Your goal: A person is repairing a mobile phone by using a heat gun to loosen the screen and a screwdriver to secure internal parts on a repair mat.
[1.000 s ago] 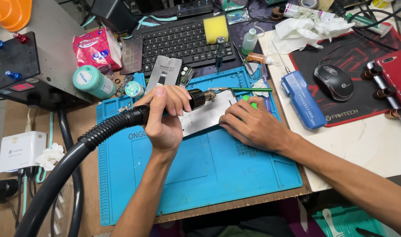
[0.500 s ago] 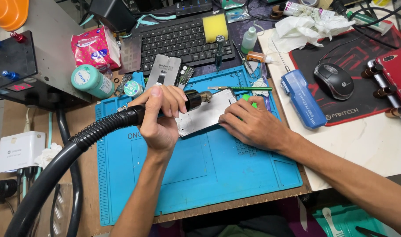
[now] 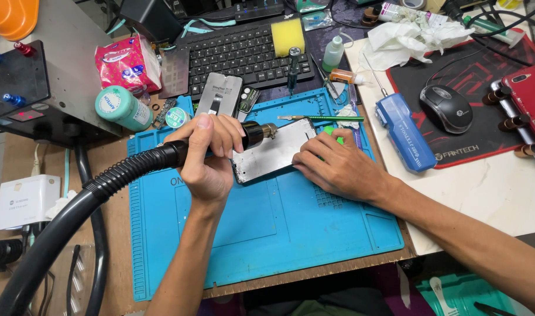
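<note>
My left hand [image 3: 208,157] grips the handle of a black hot-air gun on a thick ribbed hose [image 3: 98,190]. Its metal nozzle [image 3: 266,131] points right, over the top edge of an opened phone [image 3: 274,152] that lies face down on the blue work mat [image 3: 261,234]. My right hand [image 3: 336,167] rests flat on the mat at the phone's right side and steadies it, with a small green piece [image 3: 335,136] showing above the fingers. Green-handled tweezers [image 3: 323,119] lie just beyond the phone.
A black keyboard [image 3: 244,55] with a yellow sponge [image 3: 287,36] sits behind the mat. A grey phone panel [image 3: 218,95], a teal canister [image 3: 122,108] and a pink tissue pack [image 3: 127,61] stand at left. A blue handheld tool [image 3: 405,131], a mouse [image 3: 446,108] and a red phone [image 3: 528,96] lie at right.
Both hands stay almost in place. The view has shifted slightly; the nozzle stays at the phone's top edge.
</note>
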